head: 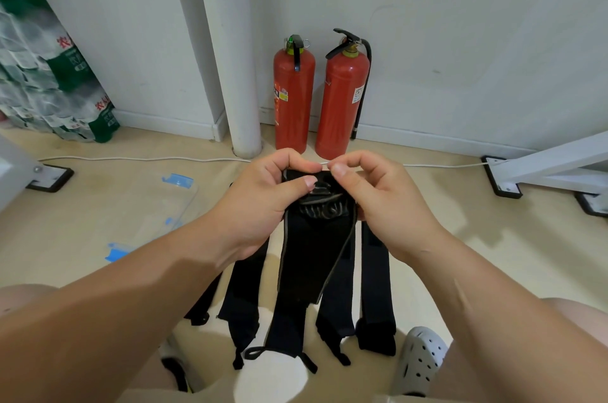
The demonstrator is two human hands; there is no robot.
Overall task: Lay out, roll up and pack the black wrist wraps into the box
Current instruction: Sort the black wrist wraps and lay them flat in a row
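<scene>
One black wrap [312, 257] is held up at its upper end by both hands, in the middle of the view above the floor [493, 238]. The left hand [263, 201] is closed on the wrap's upper left edge, thumb laid across the front and fingers curled behind. The right hand [381, 201] is closed on the upper right edge, thumb and forefinger pinched at the top corner. The fabric between the hands is bunched, and grey print is seen on it. The rest of the wrap is seen running down toward the person, grey-edged, with a loop at its lower end.

Four more wraps [241, 294] are laid on the floor side by side, two to each side of the held one, each partly covered by it or by the forearms.

A clear box [194, 192] with blue clasps is set on the floor to the left of the left hand, apart from the wraps. What it contains cannot be told.

Two red extinguishers [293, 96] are stood against the wall, beside a white pipe [237, 57]. A white cable [131, 158] is run along the floor. A grey clog [419, 360] is seen at lower right.
</scene>
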